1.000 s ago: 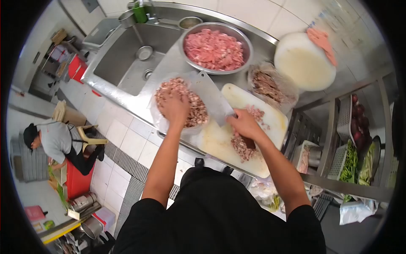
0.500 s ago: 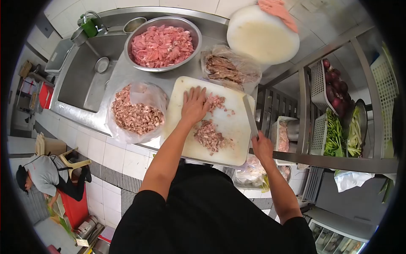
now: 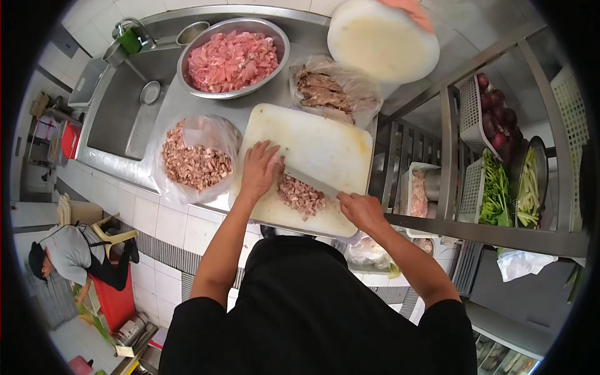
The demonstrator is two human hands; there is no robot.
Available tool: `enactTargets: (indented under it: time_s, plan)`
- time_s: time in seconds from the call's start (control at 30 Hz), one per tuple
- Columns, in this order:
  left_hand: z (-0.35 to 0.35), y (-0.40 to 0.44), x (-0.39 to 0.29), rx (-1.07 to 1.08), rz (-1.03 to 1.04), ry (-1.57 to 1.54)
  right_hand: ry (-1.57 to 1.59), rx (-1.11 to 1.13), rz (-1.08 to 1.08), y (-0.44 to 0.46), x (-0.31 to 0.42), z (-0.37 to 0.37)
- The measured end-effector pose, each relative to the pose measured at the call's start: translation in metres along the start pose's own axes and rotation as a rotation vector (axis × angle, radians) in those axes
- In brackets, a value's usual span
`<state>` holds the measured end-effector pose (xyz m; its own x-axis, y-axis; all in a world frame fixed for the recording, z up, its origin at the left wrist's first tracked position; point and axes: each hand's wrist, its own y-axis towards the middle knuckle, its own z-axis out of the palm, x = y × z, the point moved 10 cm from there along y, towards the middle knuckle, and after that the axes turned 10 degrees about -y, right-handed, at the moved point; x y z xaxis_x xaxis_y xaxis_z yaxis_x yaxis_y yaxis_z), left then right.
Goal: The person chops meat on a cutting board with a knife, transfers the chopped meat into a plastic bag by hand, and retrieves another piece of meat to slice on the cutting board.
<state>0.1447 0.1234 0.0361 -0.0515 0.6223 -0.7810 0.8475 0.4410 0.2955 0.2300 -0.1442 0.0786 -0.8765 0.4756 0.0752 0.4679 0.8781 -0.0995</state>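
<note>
Gathering or cutting the chopped meat seems to us the step in hand, as far as the head view, our only one, lets us judge. The meat lies in a loose pile on the white cutting board, nearer to its front edge than to its far edge, about midway between the left and right sides. With our right hand we grasp the knife by its handle; the blade lies along the far side of the pile, pointing toward the board's left edge. Our left hand grasps nothing that we can see: it lies with fingers spread over the left part of the board, close to the blade's tip, and whether it touches the tip we cannot tell.

The next move, we think, calls for a steady grip, the blade kept low, and the left fingertips away from its edge; otherwise a cut is possible.

On the bench, just beside the board's left edge, an open plastic bag holds similar pieces; beyond the far left corner a steel bowl holds pink meat.

Of brands, labels or writing, we can read none anywhere.
</note>
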Motion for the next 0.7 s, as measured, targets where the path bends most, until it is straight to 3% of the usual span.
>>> enactTargets:
  time_s: [0.03, 0.13, 0.17, 0.23, 0.27, 0.4, 0.7]
  plan:
    - [0.005, -0.005, -0.004, 0.004, -0.010, -0.002, 0.003, 0.011, -0.001, -0.012, -0.002, -0.001]
    - [0.054, -0.024, -0.034, 0.357, 0.106, 0.132, 0.527, 0.182, 0.390, -0.060, -0.047, 0.028]
    - [0.058, -0.030, -0.041, 0.362, 0.103, 0.128, 0.527, 0.188, 0.394, -0.076, -0.051, 0.034]
    - [0.072, -0.047, -0.060, 0.464, 0.144, 0.087, 1.188, 0.231, 0.805, -0.124, -0.061, 0.076]
    - [0.071, -0.052, -0.067, 0.470, 0.143, 0.087, 1.268, 0.179, 0.859, -0.137, -0.060, 0.084]
    - [0.071, -0.062, -0.084, 0.439, 0.111, 0.130, 1.390, 0.133, 0.931, -0.159, -0.034, 0.118]
    - [0.076, -0.054, -0.094, 0.189, 0.073, 0.115, 1.350, 0.190, 0.842, -0.092, 0.027, 0.115]
